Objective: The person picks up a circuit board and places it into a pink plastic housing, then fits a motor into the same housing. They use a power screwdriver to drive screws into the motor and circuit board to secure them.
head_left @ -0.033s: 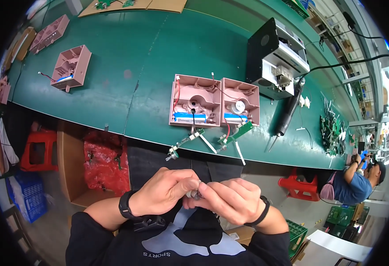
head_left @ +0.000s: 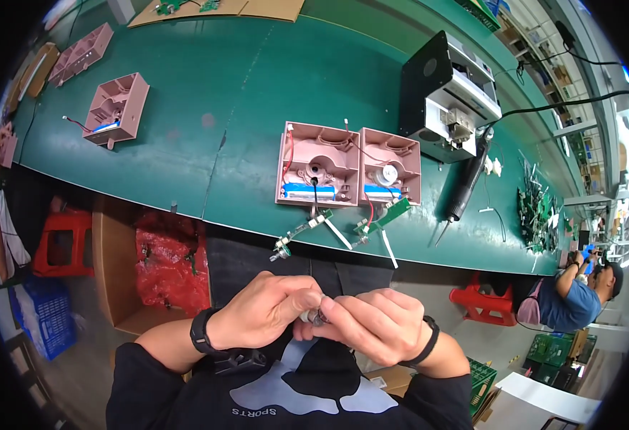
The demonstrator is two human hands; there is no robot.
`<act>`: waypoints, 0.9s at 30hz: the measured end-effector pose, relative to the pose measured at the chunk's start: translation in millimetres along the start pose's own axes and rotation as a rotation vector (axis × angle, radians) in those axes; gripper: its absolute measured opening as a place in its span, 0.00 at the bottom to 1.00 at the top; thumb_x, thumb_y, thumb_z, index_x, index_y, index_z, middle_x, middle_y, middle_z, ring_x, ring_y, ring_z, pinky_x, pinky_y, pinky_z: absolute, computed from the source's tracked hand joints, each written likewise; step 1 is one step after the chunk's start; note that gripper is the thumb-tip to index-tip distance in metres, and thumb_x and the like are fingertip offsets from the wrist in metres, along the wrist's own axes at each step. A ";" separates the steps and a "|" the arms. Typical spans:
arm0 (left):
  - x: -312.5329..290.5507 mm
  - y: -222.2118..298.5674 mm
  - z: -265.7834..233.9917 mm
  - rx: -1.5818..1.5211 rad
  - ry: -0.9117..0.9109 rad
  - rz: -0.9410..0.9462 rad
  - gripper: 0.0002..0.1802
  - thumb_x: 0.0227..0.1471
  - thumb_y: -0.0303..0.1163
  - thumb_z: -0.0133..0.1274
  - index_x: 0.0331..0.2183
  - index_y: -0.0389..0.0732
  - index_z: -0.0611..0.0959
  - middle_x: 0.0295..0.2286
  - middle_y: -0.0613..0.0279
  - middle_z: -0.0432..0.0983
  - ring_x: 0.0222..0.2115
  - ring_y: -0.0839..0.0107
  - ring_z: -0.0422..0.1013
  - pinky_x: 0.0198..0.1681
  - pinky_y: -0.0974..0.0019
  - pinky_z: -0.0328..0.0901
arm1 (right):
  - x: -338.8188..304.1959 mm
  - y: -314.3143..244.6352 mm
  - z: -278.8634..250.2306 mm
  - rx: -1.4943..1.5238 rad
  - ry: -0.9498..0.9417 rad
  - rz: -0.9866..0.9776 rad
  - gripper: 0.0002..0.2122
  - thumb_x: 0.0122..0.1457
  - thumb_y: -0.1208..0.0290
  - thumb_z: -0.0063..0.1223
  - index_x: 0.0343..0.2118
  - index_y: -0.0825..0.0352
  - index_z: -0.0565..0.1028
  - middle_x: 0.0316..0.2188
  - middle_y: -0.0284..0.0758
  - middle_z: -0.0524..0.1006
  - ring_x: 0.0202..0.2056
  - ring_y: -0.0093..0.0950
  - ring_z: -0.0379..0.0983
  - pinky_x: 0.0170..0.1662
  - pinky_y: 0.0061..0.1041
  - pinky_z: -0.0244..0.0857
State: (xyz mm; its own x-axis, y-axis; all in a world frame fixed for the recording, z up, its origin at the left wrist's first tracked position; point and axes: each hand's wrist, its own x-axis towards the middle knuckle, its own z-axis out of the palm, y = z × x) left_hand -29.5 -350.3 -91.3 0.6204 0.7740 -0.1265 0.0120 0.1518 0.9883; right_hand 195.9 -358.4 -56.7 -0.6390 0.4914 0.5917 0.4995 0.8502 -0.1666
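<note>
My left hand and my right hand meet in front of my chest, below the bench edge. Both are closed, fingertips pinching a small silvery round part, mostly covered by the fingers. Ahead on the green bench, two pink plastic housings stand side by side, a left housing and a right housing. Each has a blue battery cell inside; a white round part sits in the right one. Wired to them, a left circuit board and a right circuit board reach toward the bench's near edge.
At right, a soldering iron lies beside a black and white machine. Farther right is a pile of green circuit boards. Another pink housing rests at left. A co-worker sits at far right.
</note>
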 end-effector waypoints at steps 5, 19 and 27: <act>-2.1 15.9 -22.3 -0.040 -0.097 0.012 0.42 0.69 0.65 0.31 0.34 0.33 0.80 0.21 0.56 0.77 0.23 0.57 0.78 0.28 0.63 0.69 | 36.7 7.3 -8.6 0.054 -0.110 -0.013 0.21 0.51 0.64 0.75 0.45 0.68 0.81 0.32 0.31 0.81 0.26 0.21 0.77 0.27 0.18 0.68; 3.2 6.1 -56.4 -0.160 -0.167 0.085 0.31 0.68 0.59 0.46 0.35 0.36 0.79 0.23 0.61 0.80 0.24 0.65 0.79 0.29 0.65 0.72 | 69.3 25.2 -8.7 0.164 -0.217 0.025 0.15 0.52 0.69 0.74 0.41 0.68 0.82 0.33 0.35 0.82 0.29 0.28 0.79 0.32 0.25 0.72; 28.0 -14.8 -43.2 0.718 0.507 0.411 0.26 0.43 0.33 0.72 0.44 0.39 0.81 0.41 0.57 0.81 0.37 0.60 0.79 0.40 0.59 0.72 | 87.4 76.5 4.5 -0.027 -0.269 0.361 0.17 0.47 0.77 0.72 0.42 0.69 0.81 0.36 0.37 0.80 0.34 0.36 0.77 0.36 0.31 0.71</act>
State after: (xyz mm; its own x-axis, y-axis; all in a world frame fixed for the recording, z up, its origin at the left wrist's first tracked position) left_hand -46.2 -304.3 -113.1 0.2733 0.8814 0.3854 0.4495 -0.4712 0.7589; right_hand 175.6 -249.6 -21.3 -0.5487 0.7901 0.2732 0.7308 0.6120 -0.3023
